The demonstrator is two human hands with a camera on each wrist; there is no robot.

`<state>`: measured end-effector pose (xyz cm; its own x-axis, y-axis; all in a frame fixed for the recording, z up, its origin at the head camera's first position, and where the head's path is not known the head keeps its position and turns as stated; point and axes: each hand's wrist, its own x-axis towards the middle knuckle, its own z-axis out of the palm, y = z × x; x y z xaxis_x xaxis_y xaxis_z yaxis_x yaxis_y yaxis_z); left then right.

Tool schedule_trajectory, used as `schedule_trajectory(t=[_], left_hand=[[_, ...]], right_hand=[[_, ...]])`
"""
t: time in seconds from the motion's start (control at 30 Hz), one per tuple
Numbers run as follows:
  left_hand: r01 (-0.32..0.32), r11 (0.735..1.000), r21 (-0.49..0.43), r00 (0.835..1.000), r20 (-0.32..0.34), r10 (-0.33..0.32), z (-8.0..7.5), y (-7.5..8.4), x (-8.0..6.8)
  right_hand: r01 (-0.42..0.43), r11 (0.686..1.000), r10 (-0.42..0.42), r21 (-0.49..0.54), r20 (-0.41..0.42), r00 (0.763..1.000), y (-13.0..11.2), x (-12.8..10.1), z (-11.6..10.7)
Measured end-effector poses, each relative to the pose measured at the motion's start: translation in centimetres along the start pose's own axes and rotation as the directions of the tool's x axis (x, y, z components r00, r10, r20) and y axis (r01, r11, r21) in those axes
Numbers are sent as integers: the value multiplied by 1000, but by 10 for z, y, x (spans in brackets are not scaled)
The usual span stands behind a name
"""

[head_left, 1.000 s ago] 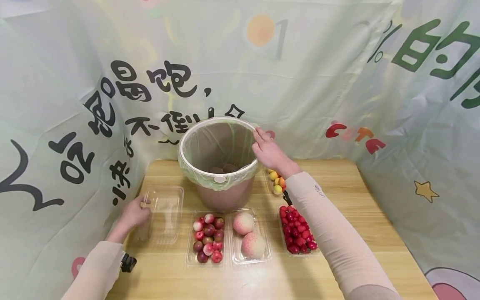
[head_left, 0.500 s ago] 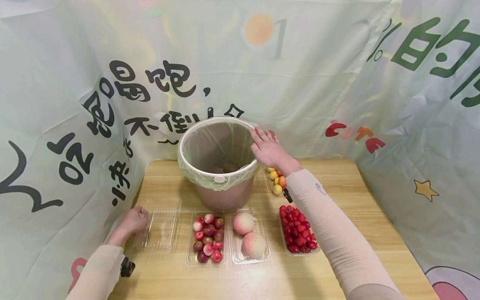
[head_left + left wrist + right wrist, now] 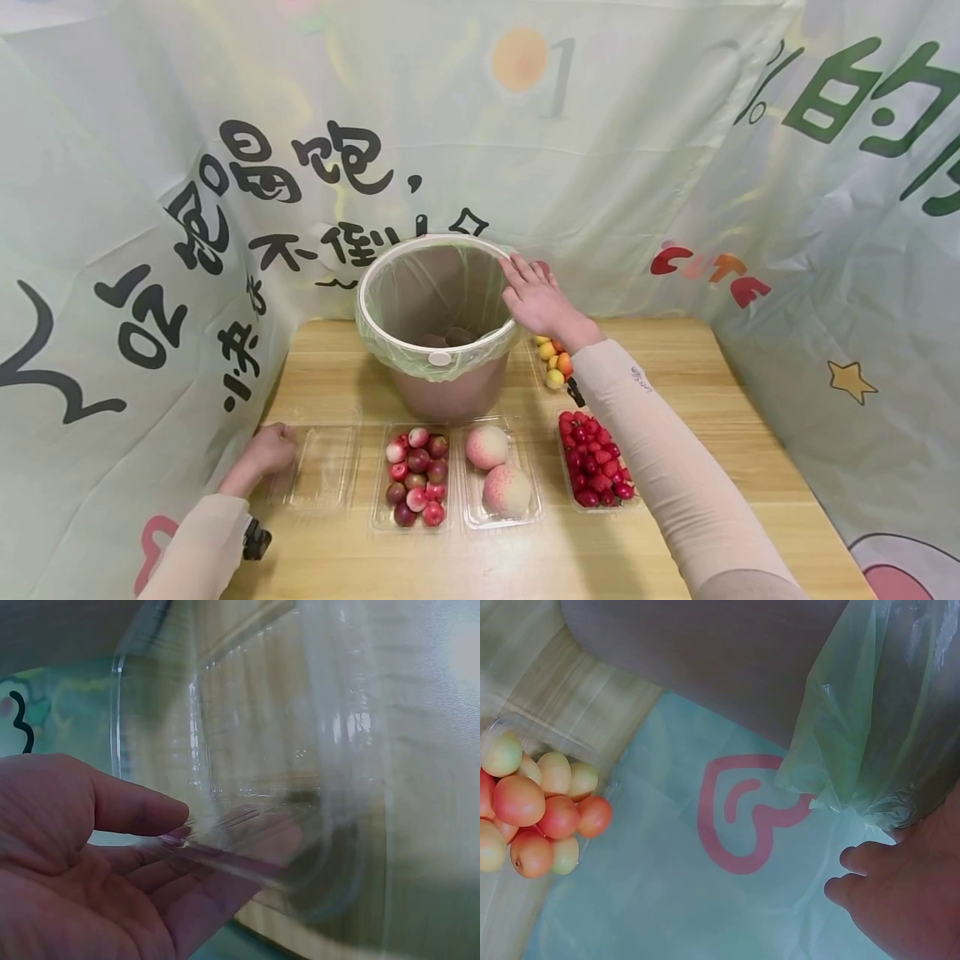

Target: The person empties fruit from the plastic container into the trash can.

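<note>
At the table's left edge the left hand (image 3: pixel 264 454) pinches the rim of an empty clear plastic tray (image 3: pixel 318 467), thumb over, fingers (image 3: pixel 150 874) under. Behind, the right hand (image 3: pixel 536 300) steadies the brown bin's white rim (image 3: pixel 375 279), fingers flat. The tray seems just emptied and being set down; letting go would follow.

The left hand (image 3: pixel 266 454) is seen at the lower left of the head view, its fingers curled in a pinch. The right hand (image 3: pixel 536 297) is held just right of centre, fingers extended and slightly bent. Both forearms are covered by pale sleeves.
</note>
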<state>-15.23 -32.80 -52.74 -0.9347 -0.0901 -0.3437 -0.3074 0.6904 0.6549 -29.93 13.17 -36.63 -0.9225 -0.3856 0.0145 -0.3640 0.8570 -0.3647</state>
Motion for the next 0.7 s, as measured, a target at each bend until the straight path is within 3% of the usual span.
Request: schedule_trajectory(t=[0.33,0.7], left_hand=[[3,999,-38,1000,19,-2,6,-3,-5],[29,1000,7,1000,10,-29,10,-6,-5]], right_hand=[[6,1000,-6,0,-7,1000,-2,0,-1],[3,1000,-3,3,1,1000,-1,0,1]])
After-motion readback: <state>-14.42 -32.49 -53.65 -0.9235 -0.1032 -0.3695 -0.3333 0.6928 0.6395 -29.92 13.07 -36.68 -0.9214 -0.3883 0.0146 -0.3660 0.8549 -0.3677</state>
